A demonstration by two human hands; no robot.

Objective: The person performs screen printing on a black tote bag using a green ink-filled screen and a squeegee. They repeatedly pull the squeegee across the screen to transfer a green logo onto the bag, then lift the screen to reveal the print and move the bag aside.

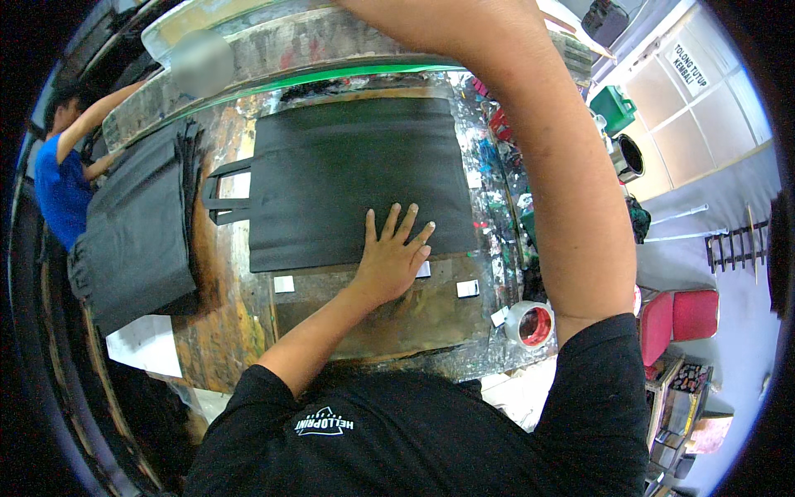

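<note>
A black fabric tote bag (356,166) lies flat on the worktable, its handles (225,192) pointing left. My left hand (396,253) rests on the bag's near edge with the fingers spread and nothing held. My right arm stretches up across the view, and my right hand (439,21) is cut off by the top edge, so its fingers are hidden. Beyond the bag, close to that hand, a long grey framed panel (331,50) with a green lower edge is tilted up. White tabs (284,284) stick to the board along the bag's near side.
A stack of black bags (141,224) lies at the left. Behind it, a person in a blue shirt (62,190) reaches toward the panel. A roll of tape (530,324) sits on the paint-stained table (236,323) at the near right. Red chairs (694,315) stand further right.
</note>
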